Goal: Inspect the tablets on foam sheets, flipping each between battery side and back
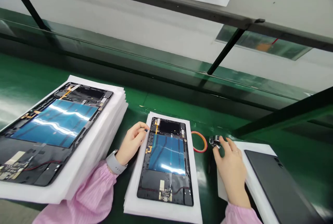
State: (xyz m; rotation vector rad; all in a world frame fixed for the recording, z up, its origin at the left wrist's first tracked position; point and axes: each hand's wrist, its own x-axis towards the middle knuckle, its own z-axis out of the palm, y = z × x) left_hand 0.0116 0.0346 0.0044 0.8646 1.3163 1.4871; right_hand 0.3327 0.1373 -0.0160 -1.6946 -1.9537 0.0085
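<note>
Black rectangular open tablet housing (153,180): probably light and stiff, its exposed interior fragile; best held by the plain outer rim, clear of the components.
Interior: glossy blue rectangular panel (168,154), orange flexible strip (157,126) at upper left, small circuit board (165,195) at the near end.
Position: flat on a white layered sheet stack (161,210), upon the glossy green tabletop (205,175).
Left hand (131,142): fingertips gathered beside the housing's upper left edge; whether pinching anything, cannot tell.
Right hand (231,165): fingers spread, curved, at a small shiny dark roll (214,141); grip unclear.
</note>
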